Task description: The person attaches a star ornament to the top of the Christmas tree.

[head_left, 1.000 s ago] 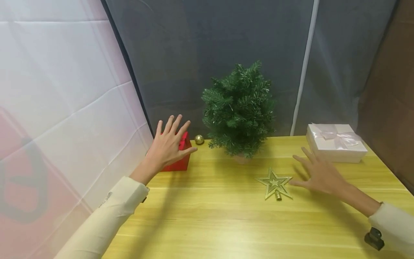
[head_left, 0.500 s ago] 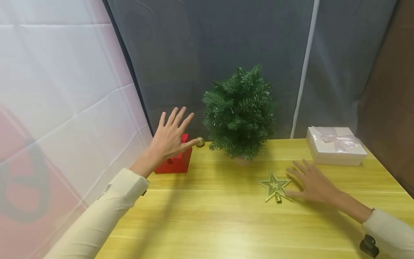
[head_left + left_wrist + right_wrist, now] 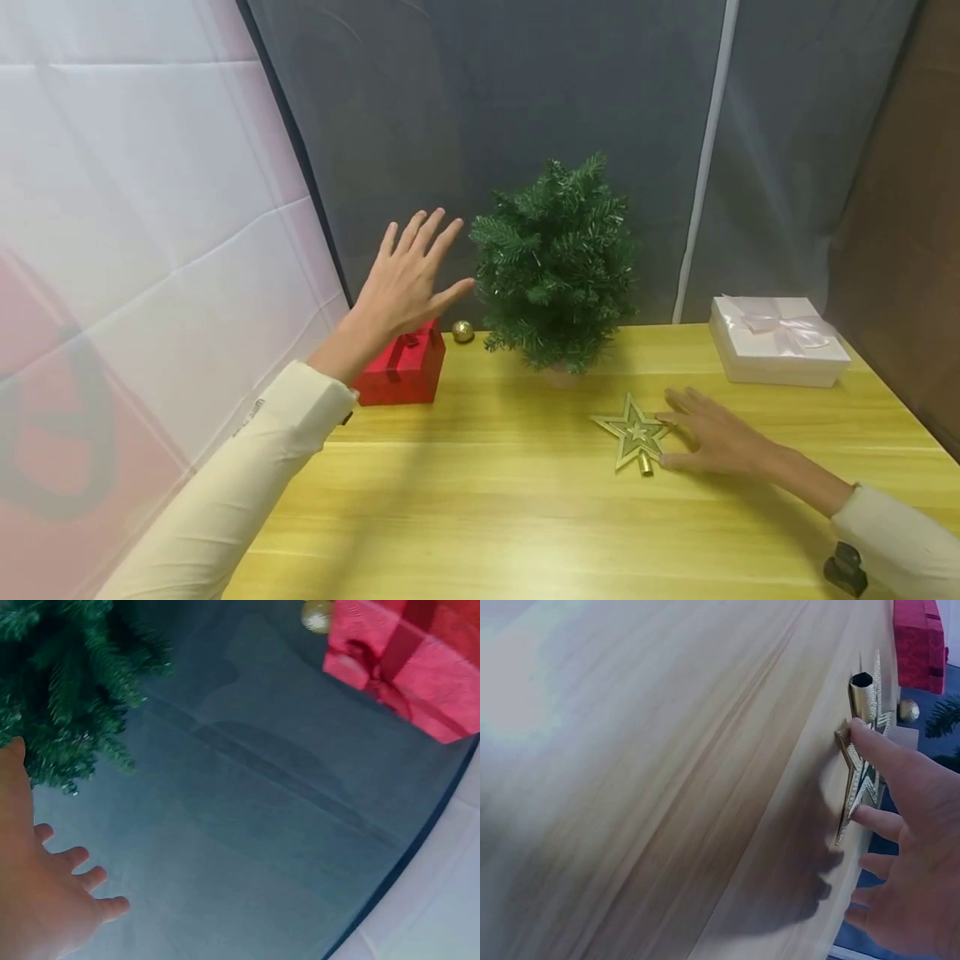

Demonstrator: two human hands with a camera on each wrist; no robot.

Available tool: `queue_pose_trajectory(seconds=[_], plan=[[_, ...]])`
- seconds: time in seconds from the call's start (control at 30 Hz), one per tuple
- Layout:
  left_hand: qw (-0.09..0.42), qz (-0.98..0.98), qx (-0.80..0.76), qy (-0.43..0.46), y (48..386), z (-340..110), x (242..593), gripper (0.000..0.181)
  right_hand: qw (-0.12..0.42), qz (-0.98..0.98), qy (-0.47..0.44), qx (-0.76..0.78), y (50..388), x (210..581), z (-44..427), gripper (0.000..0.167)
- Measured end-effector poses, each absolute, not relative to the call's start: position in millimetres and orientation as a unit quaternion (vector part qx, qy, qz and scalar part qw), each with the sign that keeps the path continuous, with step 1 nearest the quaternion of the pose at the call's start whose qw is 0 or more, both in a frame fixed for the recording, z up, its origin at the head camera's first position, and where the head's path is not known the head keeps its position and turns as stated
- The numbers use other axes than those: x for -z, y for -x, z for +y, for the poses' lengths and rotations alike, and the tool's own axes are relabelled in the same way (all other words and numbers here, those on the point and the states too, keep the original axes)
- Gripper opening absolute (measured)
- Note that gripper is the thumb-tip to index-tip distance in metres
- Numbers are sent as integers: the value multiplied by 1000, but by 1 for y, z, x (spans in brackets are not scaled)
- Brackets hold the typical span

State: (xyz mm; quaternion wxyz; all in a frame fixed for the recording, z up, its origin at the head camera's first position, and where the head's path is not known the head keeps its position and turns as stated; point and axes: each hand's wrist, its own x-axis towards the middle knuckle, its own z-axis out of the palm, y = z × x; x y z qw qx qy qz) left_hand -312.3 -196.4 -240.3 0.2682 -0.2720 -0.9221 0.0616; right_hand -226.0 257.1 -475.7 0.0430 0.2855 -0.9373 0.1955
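Observation:
A gold star tree topper lies on the wooden table, its socket end toward me. My right hand reaches it from the right, thumb and index finger pinching its two right-hand points; the other fingers are spread beside it. My left hand hovers above and in front of a red gift box, fingers spread, holding nothing. Between that hand and the star stands a small green Christmas tree, whose branches also show in the left wrist view.
A gold ball ornament rests on the table between the red box and the tree. At the back right is a white gift box with a pale pink ribbon. Grey cloth hangs behind the table, white cloth on the left.
My right hand has moved left and down onto the star, which has shifted slightly left. The left hand has risen and moved right, uncovering more of the red gift box.

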Motion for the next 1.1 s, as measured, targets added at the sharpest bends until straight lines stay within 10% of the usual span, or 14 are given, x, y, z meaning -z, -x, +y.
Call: queue_pose_trajectory(seconds=[0.6, 1.1], plan=[[236, -923, 82, 291, 322, -156, 202, 73, -53, -871, -245, -423, 244, 470, 262, 18], [191, -872, 285, 349, 342, -142, 207, 61, -35, -870, -134, -473, 258, 401, 301, 56]])
